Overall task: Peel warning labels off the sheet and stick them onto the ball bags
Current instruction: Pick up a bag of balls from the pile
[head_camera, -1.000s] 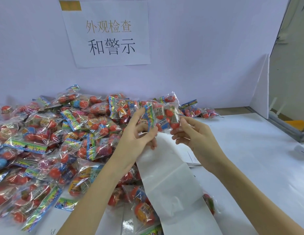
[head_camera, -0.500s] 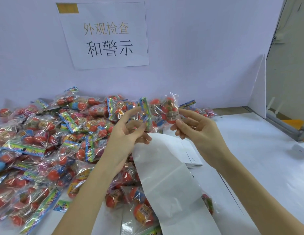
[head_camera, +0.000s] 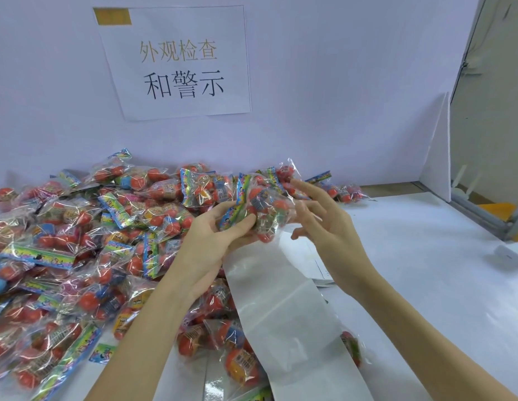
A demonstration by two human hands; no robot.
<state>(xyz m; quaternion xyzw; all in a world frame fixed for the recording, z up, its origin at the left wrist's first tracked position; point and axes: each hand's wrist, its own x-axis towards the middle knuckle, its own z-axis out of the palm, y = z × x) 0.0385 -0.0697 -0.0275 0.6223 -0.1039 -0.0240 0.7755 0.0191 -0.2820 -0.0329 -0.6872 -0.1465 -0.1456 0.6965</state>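
Note:
My left hand grips a clear ball bag of red balls with a colourful header, held above the table's middle. My right hand is beside the bag on its right, fingers spread and mostly straight, fingertips touching its plastic. A long white strip of label backing sheet trails from under my hands toward the near edge. A sheet with printed labels lies flat under my right wrist, mostly hidden.
A big heap of ball bags covers the left half of the white table. More bags lie near the front. A paper sign hangs on the back wall. A white partition stands at the right.
My right hand let go of its pinch on the bag and spread its fingers. My left hand rolled the bag into its palm and took a fuller hold.

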